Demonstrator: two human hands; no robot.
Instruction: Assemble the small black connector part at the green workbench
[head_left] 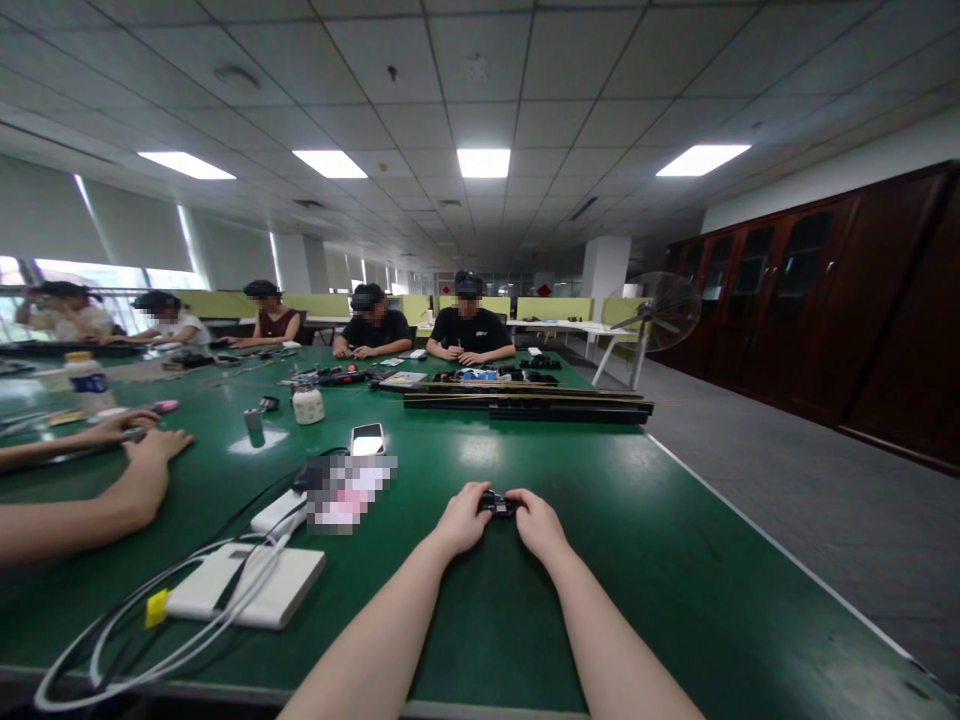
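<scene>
A small black gadget (501, 506) is held at opposite ends by the left hand (463, 518) and right hand (540, 525); how much is done or left cannot be told.

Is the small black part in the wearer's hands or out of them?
In them: the black part sits between the left hand and the right hand, fingers at either end.

Shining from ceiling lights (484, 163), leaking past blinds (142, 225), glaring off the table (637, 520), leaving cabinets (795, 310) dim, stretching at the edges
</scene>
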